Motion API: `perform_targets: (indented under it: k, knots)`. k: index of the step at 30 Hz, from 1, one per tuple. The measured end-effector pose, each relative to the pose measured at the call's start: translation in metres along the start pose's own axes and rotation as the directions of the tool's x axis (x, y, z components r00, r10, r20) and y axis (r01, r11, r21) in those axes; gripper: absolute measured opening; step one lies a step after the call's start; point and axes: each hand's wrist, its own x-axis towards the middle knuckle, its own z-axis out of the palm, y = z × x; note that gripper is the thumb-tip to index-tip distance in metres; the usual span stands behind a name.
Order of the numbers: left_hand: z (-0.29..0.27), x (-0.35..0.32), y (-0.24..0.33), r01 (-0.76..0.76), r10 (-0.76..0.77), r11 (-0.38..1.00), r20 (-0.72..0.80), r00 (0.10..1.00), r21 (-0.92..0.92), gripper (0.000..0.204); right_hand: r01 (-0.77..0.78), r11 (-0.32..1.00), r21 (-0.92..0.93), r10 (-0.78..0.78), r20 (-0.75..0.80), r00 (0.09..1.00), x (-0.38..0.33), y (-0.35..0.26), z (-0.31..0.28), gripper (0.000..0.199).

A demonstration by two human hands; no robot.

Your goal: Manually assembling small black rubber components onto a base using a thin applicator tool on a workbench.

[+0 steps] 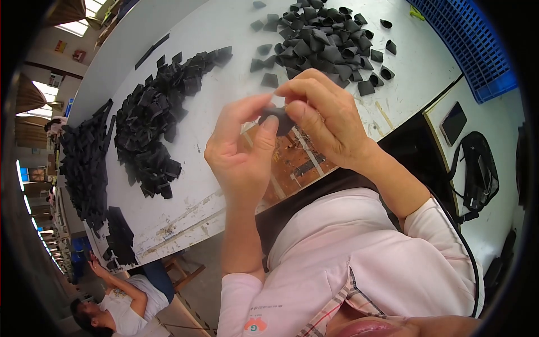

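Both hands meet above the near part of the white table [208, 132], around a small black piece of soft sheet material [284, 121]. My left hand [238, 143] pinches its left side, thumb in front. On the other side, my right hand [331, 118] grips it between thumb and curled fingers. How the piece is folded is partly hidden by the fingers. Just beyond my hands lies a heap of black pieces curled into small open pouches [323, 45]. To the left spreads a heap of flatter black pieces [151, 109].
Another black pile [84, 163] lines the left edge. Below my hands is a worn brown board [286, 174]. A blue plastic crate [477, 48], a phone [453, 123] and a black mesh bag [483, 168] are at right. A co-worker [132, 297] sits at lower left.
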Motion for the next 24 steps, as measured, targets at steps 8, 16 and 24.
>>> perform_targets:
  k: [8,16,24]
  knots:
    - [-0.006,-0.006,-0.01,-0.015,-0.059,0.933,-0.194,0.979,-0.361,0.013,-0.014,1.0,0.014,0.011,0.153,0.988,0.003,-0.012,0.003,0.027]
    - [-0.01,-0.01,-0.012,0.144,-0.313,0.62,-0.075,0.947,-0.772,0.008,0.115,0.974,-0.195,-0.072,0.215,0.974,0.008,-0.009,0.002,0.012]
    - [-0.013,-0.015,-0.024,0.168,-0.235,0.757,-0.024,0.972,-0.632,0.01,0.254,0.898,-0.359,-0.2,0.181,0.963,-0.007,-0.002,0.007,0.02]
